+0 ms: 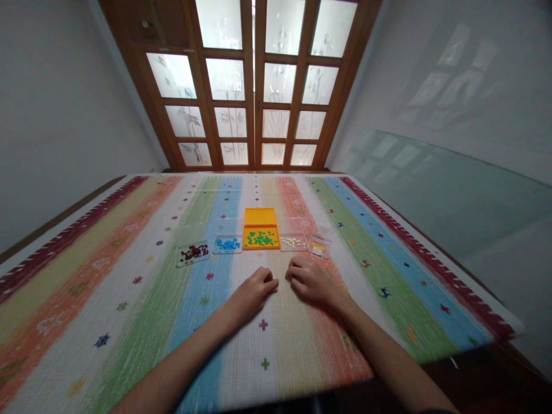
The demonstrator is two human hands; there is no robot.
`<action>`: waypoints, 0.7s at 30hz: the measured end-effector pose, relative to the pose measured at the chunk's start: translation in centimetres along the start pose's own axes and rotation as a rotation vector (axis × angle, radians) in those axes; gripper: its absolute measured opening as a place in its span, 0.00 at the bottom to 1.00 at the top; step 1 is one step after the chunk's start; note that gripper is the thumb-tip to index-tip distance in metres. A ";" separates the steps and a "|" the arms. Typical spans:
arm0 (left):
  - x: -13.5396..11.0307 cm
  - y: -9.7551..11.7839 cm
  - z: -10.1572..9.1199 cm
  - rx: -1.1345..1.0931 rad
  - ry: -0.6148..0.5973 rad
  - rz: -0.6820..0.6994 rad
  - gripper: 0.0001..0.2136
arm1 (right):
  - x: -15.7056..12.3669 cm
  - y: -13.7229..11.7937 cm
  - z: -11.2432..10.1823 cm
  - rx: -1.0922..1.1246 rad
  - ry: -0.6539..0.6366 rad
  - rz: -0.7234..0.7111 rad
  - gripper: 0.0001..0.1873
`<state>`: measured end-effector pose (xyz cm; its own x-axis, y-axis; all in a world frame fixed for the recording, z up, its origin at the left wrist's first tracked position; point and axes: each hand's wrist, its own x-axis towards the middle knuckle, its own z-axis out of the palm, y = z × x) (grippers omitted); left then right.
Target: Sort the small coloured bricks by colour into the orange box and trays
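Observation:
My left hand rests on the striped tablecloth with its fingers curled in. Opposite it, a small gap away, lies my right hand, also closed. Nothing shows in either hand. Just beyond them stands an orange box with its lid raised, holding small green pieces. To its left are clear trays with blue pieces and dark brown pieces. On its right, one clear tray has cream pieces; a smaller clear box contains yellow and white pieces. Neither hand touches a container.
The tablecloth has coloured stripes and small printed figures. Past the table's far edge are wooden doors with frosted panes. A white wall rises at the left, and a glass panel leans along the right wall.

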<state>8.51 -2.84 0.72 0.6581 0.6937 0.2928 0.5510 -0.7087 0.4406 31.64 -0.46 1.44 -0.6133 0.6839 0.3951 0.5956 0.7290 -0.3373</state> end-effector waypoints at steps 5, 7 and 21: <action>0.2 0.2 0.1 0.059 -0.037 -0.011 0.13 | 0.0 0.2 0.2 -0.001 0.000 -0.004 0.12; 0.2 0.1 0.1 0.121 -0.045 0.011 0.12 | 0.0 0.2 0.2 -0.001 -0.004 -0.007 0.12; -0.2 -1.7 -1.6 0.131 0.066 -0.035 0.11 | -0.1 0.3 0.2 -0.019 -0.020 -0.018 0.12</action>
<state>6.61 -1.58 1.28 0.6045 0.7221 0.3365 0.6380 -0.6917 0.3383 31.81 -0.28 1.17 -0.6338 0.6715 0.3839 0.5940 0.7404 -0.3145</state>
